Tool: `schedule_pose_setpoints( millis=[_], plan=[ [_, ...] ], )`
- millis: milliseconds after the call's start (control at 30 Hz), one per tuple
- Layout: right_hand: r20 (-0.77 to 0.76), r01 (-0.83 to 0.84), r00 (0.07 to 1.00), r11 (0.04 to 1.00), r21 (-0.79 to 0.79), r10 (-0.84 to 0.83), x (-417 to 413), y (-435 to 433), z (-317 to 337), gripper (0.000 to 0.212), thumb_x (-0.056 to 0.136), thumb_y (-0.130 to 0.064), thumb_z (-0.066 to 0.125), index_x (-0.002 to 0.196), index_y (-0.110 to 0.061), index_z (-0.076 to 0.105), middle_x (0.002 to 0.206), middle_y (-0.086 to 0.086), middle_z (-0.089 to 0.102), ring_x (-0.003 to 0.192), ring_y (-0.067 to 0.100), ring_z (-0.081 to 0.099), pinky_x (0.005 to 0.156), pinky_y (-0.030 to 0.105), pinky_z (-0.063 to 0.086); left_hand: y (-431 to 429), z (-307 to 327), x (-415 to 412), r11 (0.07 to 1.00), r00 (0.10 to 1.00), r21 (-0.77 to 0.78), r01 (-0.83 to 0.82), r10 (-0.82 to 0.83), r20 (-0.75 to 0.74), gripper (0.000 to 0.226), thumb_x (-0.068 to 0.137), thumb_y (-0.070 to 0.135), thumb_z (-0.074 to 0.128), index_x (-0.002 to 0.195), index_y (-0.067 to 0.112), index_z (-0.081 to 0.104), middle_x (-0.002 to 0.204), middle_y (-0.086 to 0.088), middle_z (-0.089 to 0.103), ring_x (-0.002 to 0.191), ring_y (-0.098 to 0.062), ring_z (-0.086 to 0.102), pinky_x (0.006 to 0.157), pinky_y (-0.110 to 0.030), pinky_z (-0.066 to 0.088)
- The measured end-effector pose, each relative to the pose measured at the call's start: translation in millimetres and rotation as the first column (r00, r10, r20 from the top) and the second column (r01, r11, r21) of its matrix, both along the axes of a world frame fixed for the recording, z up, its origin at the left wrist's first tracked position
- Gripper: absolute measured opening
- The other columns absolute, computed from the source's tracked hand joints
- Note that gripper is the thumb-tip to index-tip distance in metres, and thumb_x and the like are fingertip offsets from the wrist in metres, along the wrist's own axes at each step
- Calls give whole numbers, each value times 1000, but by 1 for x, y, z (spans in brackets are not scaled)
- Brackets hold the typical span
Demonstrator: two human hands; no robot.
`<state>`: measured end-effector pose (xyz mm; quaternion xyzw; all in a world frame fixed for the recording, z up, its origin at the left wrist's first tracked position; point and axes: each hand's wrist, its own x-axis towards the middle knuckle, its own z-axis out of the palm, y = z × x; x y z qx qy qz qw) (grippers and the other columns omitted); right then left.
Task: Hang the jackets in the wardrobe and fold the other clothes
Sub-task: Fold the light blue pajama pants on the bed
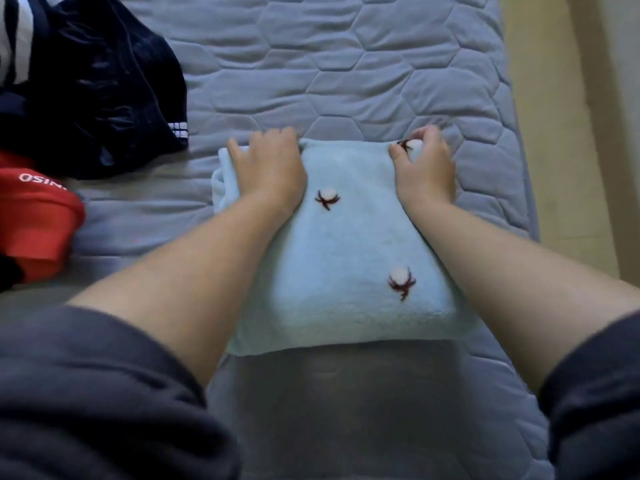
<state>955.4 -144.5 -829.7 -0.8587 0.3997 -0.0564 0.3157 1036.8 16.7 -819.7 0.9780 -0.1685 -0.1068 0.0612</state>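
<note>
Blue fleece garment (339, 244) lies mid-bed on the quilted bed (346, 64), already folded to a rectangle. Left hand (268, 168) curls its fingers over the far-left edge. Right hand (424, 164) pinches the far-right corner (blurred, so probably). Likely squaring the fold. Navy striped jacket (104, 81) and red garment (34, 216) lie heaped left, unsorted. No wardrobe or basket in view.

Left grip (268, 168) and right grip (425, 168) curl forward.
</note>
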Motion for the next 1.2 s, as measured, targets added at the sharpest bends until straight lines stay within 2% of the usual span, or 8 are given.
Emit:
schedule_pose_setpoints(
  millis=[167, 333, 567, 733, 800, 900, 1067, 1200],
  plan=[
    [-162, -300, 953, 864, -405, 255, -12, 21, 30, 50, 95, -21, 43, 144, -17, 35, 157, 7, 21, 145, 25, 15, 113, 55, 8, 10, -8, -13, 997, 973, -70, 41, -25, 228, 32, 91, 8, 30, 110, 13, 56, 111, -11, 57, 110, -32, 49, 111, -57, 18],
    [-200, -665, 740, 654, -362, 642, -63, 82, 37, 60, 89, -48, 35, 145, -26, 37, 157, 10, 22, 145, 34, 16, 111, 63, 7, 26, -2, -11, 997, 996, -75, -1, 7, 87, 29, 100, 25, 31, 109, 14, 56, 115, -7, 60, 119, -27, 46, 113, -51, 15],
    [-283, -751, 654, 559, -352, 701, -61, 54, -15, 63, 85, -56, 39, 145, -41, 26, 158, 11, 17, 145, 39, 10, 111, 65, 6, 43, -26, -17, 988, 996, -151, 24, -11, 87, 63, 90, 47, 11, 124, 18, 55, 136, -1, 53, 135, -21, 36, 112, -53, 14],
    [-253, -504, 855, 839, -206, 452, -77, 51, 7, 68, 89, -61, 29, 149, -42, 4, 161, 2, -5, 147, 27, -5, 112, 59, 1, 71, 0, -49, 858, 936, -381, -344, 284, -206, 88, 80, 65, 46, 148, 16, 22, 153, -8, 26, 140, -24, 25, 113, -41, 25],
    [-261, -299, 923, 954, -27, 282, -90, 48, 22, 75, 91, -63, 35, 149, -41, -6, 160, 1, -11, 147, 28, -1, 114, 56, 11, 88, 19, -77, 663, 811, -489, -567, 344, -474, 97, 72, 59, 66, 146, 17, 19, 146, -6, 35, 131, -22, 38, 107, -38, 35],
    [-194, -111, 966, 951, 289, 171, -114, 36, 38, 89, 85, -59, 54, 150, -36, -1, 157, 6, 19, 138, 29, 30, 111, 47, 30, 100, 40, -122, 454, 534, -373, -809, 304, -789, 75, 75, 37, 77, 132, 15, 34, 127, -1, 51, 109, -16, 53, 90, -30, 43],
    [-279, 195, 957, 542, 818, 76, -130, 16, 83, 52, 85, -39, 63, 129, -15, 52, 117, 8, 67, 99, 22, 66, 81, 36, 53, 115, 50, -128, 457, 241, -175, -872, 89, -966, 59, 67, 46, 81, 116, 21, 56, 113, 0, 67, 98, -16, 65, 85, -32, 51],
    [-312, 289, 948, 243, 926, 63, -154, 16, 137, 34, 83, -38, 58, 108, -16, 65, 97, 9, 74, 79, 22, 72, 69, 34, 58, 137, 85, -143, 477, 122, -95, -874, 26, -992, 86, 54, 61, 81, 124, 15, 60, 115, -5, 69, 104, -23, 66, 98, -42, 48]
  ],
)
